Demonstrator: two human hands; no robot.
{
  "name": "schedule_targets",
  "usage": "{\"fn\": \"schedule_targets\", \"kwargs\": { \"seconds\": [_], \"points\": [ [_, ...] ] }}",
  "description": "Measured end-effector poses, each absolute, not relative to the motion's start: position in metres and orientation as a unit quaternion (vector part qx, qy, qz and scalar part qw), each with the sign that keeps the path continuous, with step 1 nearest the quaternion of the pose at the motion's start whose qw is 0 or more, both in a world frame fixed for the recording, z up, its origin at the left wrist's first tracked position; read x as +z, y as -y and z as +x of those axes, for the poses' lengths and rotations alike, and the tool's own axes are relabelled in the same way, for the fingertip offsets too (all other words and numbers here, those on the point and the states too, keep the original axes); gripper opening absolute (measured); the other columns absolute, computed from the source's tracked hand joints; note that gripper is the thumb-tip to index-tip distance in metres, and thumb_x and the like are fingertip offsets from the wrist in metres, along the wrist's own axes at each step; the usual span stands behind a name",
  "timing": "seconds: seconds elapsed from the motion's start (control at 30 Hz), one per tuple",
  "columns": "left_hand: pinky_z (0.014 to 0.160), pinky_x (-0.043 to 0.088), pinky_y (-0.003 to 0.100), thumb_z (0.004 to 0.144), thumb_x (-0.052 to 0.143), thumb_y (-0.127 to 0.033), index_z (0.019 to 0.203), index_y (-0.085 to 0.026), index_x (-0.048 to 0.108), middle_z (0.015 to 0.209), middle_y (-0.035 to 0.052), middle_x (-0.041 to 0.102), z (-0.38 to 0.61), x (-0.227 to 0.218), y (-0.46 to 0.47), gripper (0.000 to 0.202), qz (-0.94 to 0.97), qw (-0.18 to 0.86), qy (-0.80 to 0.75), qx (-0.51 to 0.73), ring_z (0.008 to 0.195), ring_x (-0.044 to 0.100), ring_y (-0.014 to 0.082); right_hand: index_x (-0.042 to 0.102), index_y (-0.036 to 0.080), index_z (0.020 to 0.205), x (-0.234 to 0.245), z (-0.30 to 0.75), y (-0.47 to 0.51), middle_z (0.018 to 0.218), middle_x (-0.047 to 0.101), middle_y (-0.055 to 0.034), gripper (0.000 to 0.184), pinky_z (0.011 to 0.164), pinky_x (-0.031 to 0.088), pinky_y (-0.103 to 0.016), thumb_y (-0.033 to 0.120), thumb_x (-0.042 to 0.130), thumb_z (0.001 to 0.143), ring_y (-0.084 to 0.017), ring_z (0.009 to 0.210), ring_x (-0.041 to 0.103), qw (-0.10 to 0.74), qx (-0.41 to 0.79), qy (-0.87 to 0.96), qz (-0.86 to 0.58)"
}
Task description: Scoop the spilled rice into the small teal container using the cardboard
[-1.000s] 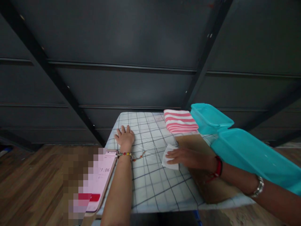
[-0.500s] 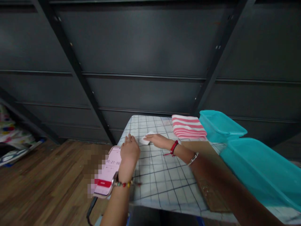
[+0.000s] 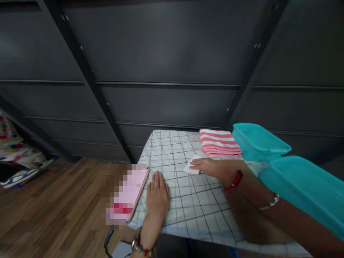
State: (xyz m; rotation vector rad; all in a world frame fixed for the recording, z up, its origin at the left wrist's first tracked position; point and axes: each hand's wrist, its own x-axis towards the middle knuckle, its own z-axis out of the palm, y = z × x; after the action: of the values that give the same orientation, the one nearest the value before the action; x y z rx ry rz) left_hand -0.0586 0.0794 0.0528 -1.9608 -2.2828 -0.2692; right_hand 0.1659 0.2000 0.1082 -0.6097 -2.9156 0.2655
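My left hand (image 3: 157, 199) lies flat on the checked tablecloth (image 3: 185, 211), fingers stretched out and holding nothing. A phone (image 3: 131, 193) with a pink screen is just left of it, near the table's left edge. My right hand (image 3: 208, 167) presses down on a small white piece of tissue or cloth (image 3: 192, 168), gripping it against the tablecloth. The white piece sticks out past the fingertips to the left. The hand covers its other part, so its full shape is hidden.
Behind my right hand lies a folded pink-and-white striped towel (image 3: 220, 142). Two turquoise plastic containers (image 3: 259, 141) stand along the right side. A brown cardboard sheet (image 3: 252, 215) lies partly under my right arm. Dark metal panels (image 3: 166, 104) rise beyond the table.
My right hand has slid rightward across the cloth with the white piece under it. My left hand has drawn back toward me and now rests flat beside the phone.
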Motion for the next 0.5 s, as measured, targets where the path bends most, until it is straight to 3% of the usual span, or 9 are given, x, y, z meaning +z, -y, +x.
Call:
{"fn": "schedule_targets", "kwargs": {
  "seconds": [0.1,0.23,0.33,0.5],
  "points": [
    [0.099,0.043,0.045,0.089,0.028,-0.017,0.131,-0.003,0.048,0.140,0.0186,0.044,-0.060,0.050,-0.077,0.048,-0.647,0.073,0.752,-0.107,0.129,0.044,0.0283,0.054,0.013,0.127,0.102,0.121,-0.198,0.133,0.054,-0.0104,0.055,0.108,0.035,-0.033,-0.007,0.033,0.081,-0.015,0.125,0.046,0.077,0.086,0.974,-0.197],
    [0.101,0.042,0.046,0.089,0.030,-0.019,0.132,-0.007,0.048,0.140,0.0164,0.044,-0.062,0.052,-0.075,0.048,-0.647,0.074,0.751,-0.109,0.129,0.043,0.0277,0.058,0.015,0.123,0.092,0.084,-0.179,0.133,0.054,-0.0118,0.043,0.106,0.038,-0.037,0.000,0.040,0.087,-0.019,0.126,0.045,0.043,0.068,0.988,-0.131],
    [0.102,0.040,0.045,0.088,0.030,-0.018,0.133,-0.006,0.046,0.141,0.0156,0.042,-0.062,0.057,-0.074,0.049,-0.646,0.056,0.756,-0.095,0.130,0.042,0.0277,0.059,0.017,0.123,0.092,0.110,-0.170,0.134,0.053,-0.0110,0.040,0.108,0.036,-0.038,0.004,0.041,0.089,-0.020,0.127,0.044,0.032,0.075,0.987,-0.139],
    [0.104,0.039,0.047,0.088,0.030,-0.018,0.134,-0.005,0.044,0.143,0.0154,0.039,-0.060,0.065,-0.074,0.050,-0.648,0.031,0.756,-0.086,0.131,0.039,0.0291,0.053,0.019,0.130,0.096,0.185,-0.173,0.138,0.049,-0.0086,0.052,0.111,0.031,-0.034,-0.001,0.031,0.087,-0.017,0.129,0.041,0.037,0.123,0.954,-0.271]
  ]
}}
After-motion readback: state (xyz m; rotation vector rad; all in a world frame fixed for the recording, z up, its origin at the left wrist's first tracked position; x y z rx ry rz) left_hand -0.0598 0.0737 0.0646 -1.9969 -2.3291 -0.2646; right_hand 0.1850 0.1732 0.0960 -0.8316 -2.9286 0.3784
